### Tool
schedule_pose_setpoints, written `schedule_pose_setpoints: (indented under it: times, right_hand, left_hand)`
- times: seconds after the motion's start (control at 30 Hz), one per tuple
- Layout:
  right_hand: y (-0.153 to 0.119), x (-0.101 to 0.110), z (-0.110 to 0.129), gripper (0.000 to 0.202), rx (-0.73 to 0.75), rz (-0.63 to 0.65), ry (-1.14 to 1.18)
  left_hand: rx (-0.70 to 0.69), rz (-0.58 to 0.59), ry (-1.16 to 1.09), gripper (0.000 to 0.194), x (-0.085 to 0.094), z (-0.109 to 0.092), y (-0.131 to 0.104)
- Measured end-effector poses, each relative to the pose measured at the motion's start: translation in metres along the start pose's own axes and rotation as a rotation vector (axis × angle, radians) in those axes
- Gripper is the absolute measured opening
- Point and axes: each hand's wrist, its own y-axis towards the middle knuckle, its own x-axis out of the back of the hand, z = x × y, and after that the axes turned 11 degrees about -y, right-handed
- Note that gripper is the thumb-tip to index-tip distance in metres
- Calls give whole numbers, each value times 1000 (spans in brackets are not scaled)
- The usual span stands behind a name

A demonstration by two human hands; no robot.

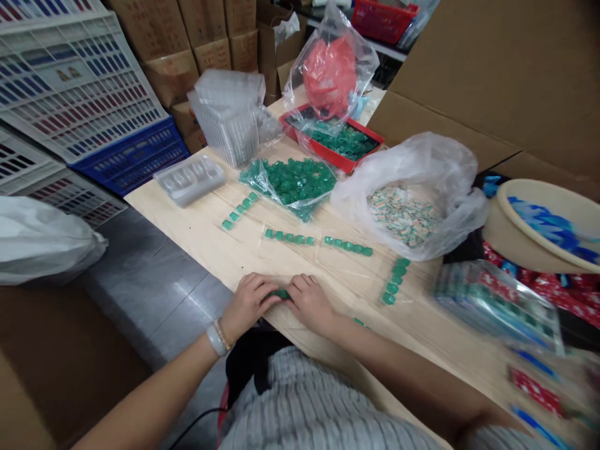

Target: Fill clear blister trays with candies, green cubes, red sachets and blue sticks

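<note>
My left hand (252, 299) and my right hand (310, 302) meet at the table's near edge. Between their fingertips shows a small green translucent piece (281, 294), mostly covered by the fingers. Both hands are closed around it. Just beyond them lie short rows of green square pieces: one row (289, 237) straight ahead, another row (348, 245) to its right, a slanted row (240, 210) farther left, and a fourth row (396, 281) off to the right. Clear film seems to lie under some rows. A bit of green (360, 322) peeks out beside my right forearm.
Beyond the rows sit an open bag of green pieces (300, 181), a red tray (347, 164), stacked clear plastic trays (229, 119) and a white bag of small printed pieces (405, 212). At right are a cream basin (506, 206) and packed sleeves (497, 306). Crates (131, 153) stand left.
</note>
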Motion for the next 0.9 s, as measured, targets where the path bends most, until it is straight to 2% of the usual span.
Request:
schedule_pose_setpoints:
  times: [0.2, 0.47, 0.63, 0.77, 0.9]
  right_hand:
    - [1, -9, -4, 18, 2, -67, -39]
    - [-2, -14, -9, 19, 30, -102, -12]
    - [-2, -14, -10, 20, 49, -88, -7]
    - [-3, -4, -17, 26, 56, -104, 31]
    - [17, 13, -40, 23, -45, -219, 84]
  left_hand:
    - [-57, 111, -18, 22, 13, 7, -2]
    - [99, 188, 49, 11, 11, -7, 8]
    - [139, 247, 98, 17, 12, -16, 14]
    - [126, 236, 134, 16, 12, -17, 10]
    - [28, 113, 101, 38, 20, -8, 25]
